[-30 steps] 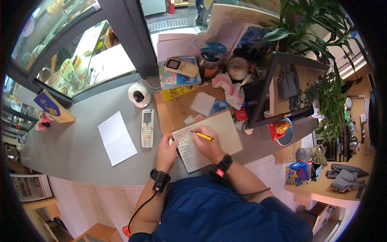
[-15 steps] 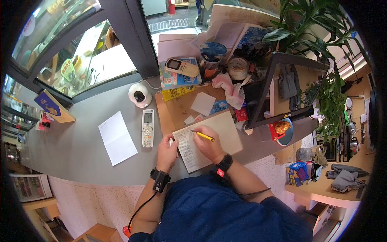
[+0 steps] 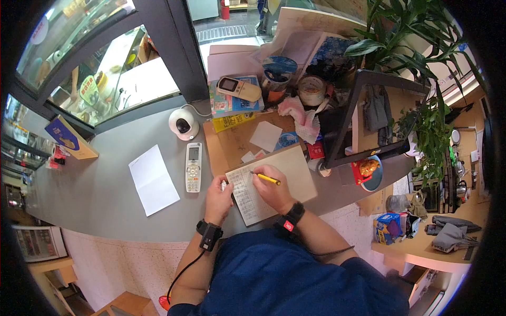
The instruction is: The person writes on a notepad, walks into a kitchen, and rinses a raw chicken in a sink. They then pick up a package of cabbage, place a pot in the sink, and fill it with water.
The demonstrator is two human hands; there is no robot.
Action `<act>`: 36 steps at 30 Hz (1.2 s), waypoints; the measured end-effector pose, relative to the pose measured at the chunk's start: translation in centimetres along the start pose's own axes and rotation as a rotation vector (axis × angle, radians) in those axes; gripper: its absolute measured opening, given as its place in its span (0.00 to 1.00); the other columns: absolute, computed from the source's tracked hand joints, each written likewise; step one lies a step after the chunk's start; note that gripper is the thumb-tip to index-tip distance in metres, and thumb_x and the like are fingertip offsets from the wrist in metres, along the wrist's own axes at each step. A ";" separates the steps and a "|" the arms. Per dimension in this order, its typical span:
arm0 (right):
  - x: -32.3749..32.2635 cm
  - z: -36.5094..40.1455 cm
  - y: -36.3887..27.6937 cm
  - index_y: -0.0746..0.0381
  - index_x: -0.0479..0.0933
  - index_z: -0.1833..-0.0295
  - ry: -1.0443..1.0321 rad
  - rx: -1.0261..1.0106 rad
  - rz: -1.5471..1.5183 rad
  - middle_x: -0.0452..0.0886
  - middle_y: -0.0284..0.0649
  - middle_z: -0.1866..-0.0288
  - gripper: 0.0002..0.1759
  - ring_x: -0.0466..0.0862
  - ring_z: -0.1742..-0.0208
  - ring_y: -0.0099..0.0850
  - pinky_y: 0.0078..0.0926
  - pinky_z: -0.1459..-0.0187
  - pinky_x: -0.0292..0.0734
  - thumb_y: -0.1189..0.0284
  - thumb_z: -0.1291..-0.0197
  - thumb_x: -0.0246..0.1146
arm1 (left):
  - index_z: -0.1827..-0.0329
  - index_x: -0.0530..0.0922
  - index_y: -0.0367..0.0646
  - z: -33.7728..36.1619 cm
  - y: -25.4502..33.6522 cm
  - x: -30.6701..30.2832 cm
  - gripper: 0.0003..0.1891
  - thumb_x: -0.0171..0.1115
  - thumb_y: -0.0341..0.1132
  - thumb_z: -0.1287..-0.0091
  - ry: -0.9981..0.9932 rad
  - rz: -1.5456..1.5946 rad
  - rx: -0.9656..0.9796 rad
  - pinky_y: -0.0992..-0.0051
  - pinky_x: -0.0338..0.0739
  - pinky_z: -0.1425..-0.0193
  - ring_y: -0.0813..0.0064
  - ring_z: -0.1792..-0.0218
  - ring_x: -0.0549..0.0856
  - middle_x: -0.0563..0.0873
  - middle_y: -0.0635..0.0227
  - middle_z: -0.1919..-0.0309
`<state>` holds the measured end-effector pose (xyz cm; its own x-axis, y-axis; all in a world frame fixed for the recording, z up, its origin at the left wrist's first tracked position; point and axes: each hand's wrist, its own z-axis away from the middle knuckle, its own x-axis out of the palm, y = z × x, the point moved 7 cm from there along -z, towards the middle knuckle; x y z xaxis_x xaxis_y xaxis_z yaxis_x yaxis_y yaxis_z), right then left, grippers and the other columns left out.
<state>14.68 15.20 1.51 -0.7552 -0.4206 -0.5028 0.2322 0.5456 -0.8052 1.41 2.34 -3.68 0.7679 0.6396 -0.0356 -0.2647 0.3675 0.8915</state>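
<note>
My right hand (image 3: 273, 188) is closed around a yellow pen (image 3: 269, 179), its tip against the page of a notebook (image 3: 258, 207). Lines of handwriting cover the page's left part. At the notebook's left edge, my left hand (image 3: 217, 197) is closed on a small white object (image 3: 223, 185), too small to name. A white cordless handset (image 3: 193, 167) lies just left of that hand. Farther left is a folded sheet of white paper (image 3: 153, 180). Both wrists wear black straps with small devices.
Behind the notebook are a brown board (image 3: 232, 142), a white camera (image 3: 184, 124), a beige handheld device (image 3: 239, 89) and a tape roll (image 3: 311, 89). To the right stand a black-framed screen (image 3: 377, 118) and a leafy plant (image 3: 406, 31). A blue-and-yellow box (image 3: 71, 138) is at the left.
Almost nothing differs. Both hands, the pen and the notebook stay in practically the same place, and the view has shifted very slightly.
</note>
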 end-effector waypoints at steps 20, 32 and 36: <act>0.1 0.1 0.4 0.64 0.79 0.59 0.007 0.026 0.025 0.84 0.47 0.63 0.06 0.84 0.59 0.46 0.38 0.56 0.79 0.75 0.41 0.66 | 0.49 0.77 0.37 -0.4 -0.5 -0.1 0.09 0.59 0.29 0.29 0.008 0.008 0.019 0.81 0.70 0.80 0.85 0.82 0.75 0.82 0.70 0.70; -1.1 -0.2 0.1 0.65 0.78 0.59 0.045 0.078 -0.003 0.84 0.47 0.63 0.06 0.85 0.60 0.44 0.36 0.57 0.81 0.76 0.40 0.66 | 0.48 0.75 0.37 -0.5 -0.9 0.0 0.10 0.60 0.31 0.28 -0.002 0.059 0.026 0.82 0.69 0.80 0.86 0.83 0.74 0.81 0.73 0.72; -1.0 -0.4 0.4 0.65 0.79 0.59 0.028 0.098 -0.029 0.84 0.47 0.63 0.06 0.86 0.60 0.43 0.35 0.56 0.80 0.76 0.40 0.66 | 0.49 0.76 0.37 -0.2 -0.4 0.0 0.09 0.60 0.28 0.29 0.010 0.066 0.018 0.81 0.71 0.80 0.86 0.81 0.76 0.82 0.71 0.70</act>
<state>15.29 16.11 1.78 -0.7788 -0.4146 -0.4707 0.2677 0.4590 -0.8471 1.35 2.32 -4.17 0.7431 0.6689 0.0191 -0.3043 0.3124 0.8999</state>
